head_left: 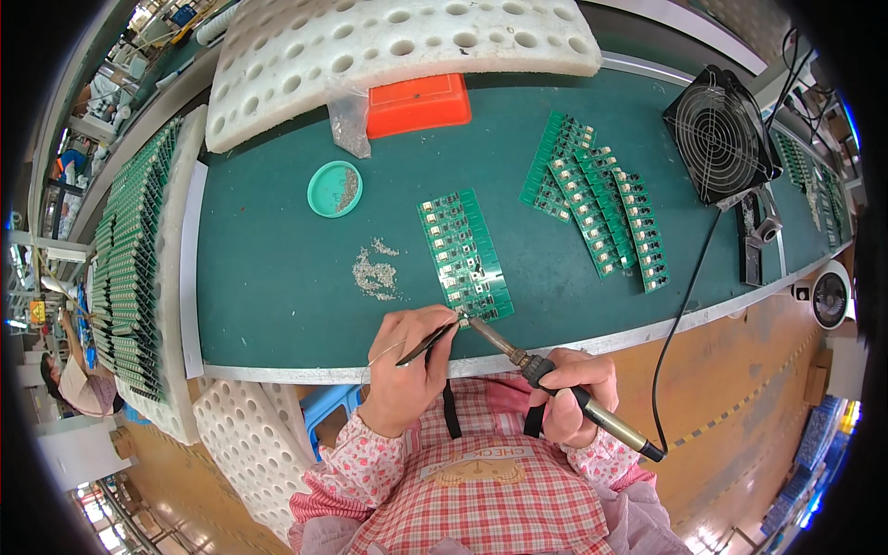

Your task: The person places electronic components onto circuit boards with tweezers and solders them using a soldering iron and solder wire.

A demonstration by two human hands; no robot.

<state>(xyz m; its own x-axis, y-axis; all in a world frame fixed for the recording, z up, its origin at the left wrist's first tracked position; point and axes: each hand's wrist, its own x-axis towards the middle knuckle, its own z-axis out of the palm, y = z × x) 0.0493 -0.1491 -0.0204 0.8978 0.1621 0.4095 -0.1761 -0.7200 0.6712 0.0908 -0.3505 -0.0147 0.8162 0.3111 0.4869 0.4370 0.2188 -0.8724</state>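
My left hand (pixel 400 375) is closed around dark tweezers (pixel 425 345), their tips at the near end of a green circuit board panel (pixel 470 242). A thin wire (pixel 385 350) shows beside these fingers; whether they grip it too is hard to see. My right hand (pixel 581 388) grips a soldering iron (pixel 618 429), whose tip reaches the same near end of the panel, close to the tweezers. Rows of small white and dark parts line the panel. Left of it lie loose tiny parts (pixel 375 276) and a round green dish (pixel 319 194) with more of them inside.
More circuit boards (pixel 592 199) overlap at the right, near a black fan (pixel 717 134) and an iron stand (pixel 757 231). The iron's cord (pixel 683 319) hangs over the table edge. White foam (pixel 407 28), a red box (pixel 418 104) and a plastic bag (pixel 350 122) are at the back.
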